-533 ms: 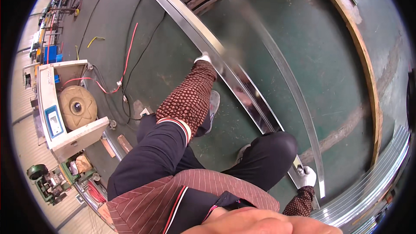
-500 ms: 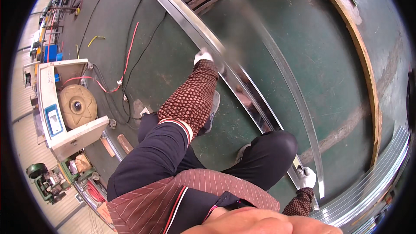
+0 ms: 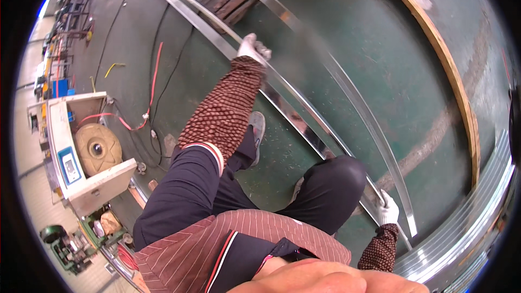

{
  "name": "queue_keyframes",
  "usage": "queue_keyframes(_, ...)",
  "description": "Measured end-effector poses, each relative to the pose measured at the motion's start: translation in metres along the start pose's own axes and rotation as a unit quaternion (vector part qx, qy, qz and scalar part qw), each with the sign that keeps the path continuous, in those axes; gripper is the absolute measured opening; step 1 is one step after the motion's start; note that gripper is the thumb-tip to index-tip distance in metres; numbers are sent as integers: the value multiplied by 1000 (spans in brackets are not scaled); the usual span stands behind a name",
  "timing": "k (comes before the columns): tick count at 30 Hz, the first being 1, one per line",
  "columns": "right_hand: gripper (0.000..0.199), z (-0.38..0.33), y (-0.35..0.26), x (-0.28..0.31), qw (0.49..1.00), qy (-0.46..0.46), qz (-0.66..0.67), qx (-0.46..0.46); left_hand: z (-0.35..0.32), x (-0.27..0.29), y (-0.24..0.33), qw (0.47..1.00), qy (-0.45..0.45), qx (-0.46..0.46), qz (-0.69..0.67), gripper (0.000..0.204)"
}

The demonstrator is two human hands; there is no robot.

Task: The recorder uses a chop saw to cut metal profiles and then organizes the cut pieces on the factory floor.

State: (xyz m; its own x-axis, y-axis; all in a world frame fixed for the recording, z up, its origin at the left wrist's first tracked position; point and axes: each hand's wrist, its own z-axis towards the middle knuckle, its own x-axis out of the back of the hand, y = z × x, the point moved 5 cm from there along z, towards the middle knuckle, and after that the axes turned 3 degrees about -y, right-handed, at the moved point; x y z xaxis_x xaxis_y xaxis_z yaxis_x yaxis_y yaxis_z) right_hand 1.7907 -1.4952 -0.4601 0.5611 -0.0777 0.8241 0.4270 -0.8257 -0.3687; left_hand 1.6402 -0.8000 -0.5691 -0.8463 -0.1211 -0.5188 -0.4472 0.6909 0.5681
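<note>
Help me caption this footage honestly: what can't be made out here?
All in the head view:
- Left hand: its palm side on the held strip, hidden by the hand itself.
- Shiny strip beside it: partly hidden by the right knee.
- Separate strip: cut off by the upper edge, blurred along one stretch.
- Blue-framed display: readout too small.

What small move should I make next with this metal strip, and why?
Perhaps ease the long strip evenly away from the neighbouring strip: the left hand and right hand hold it at separate places, and the two strips lie close alongside.
</note>
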Motion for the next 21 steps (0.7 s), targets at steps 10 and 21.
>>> queue_keyframes(10, 51, -3, 51, -26, 982, 63, -167, -69, -35, -61, -22, 851, -469, 154, -178, 59)
queue_keyframes(21, 37, -51, 30, 19, 962, 104, -185, -174, -9, -55, -66, 966, -208, 64, 141, 54)
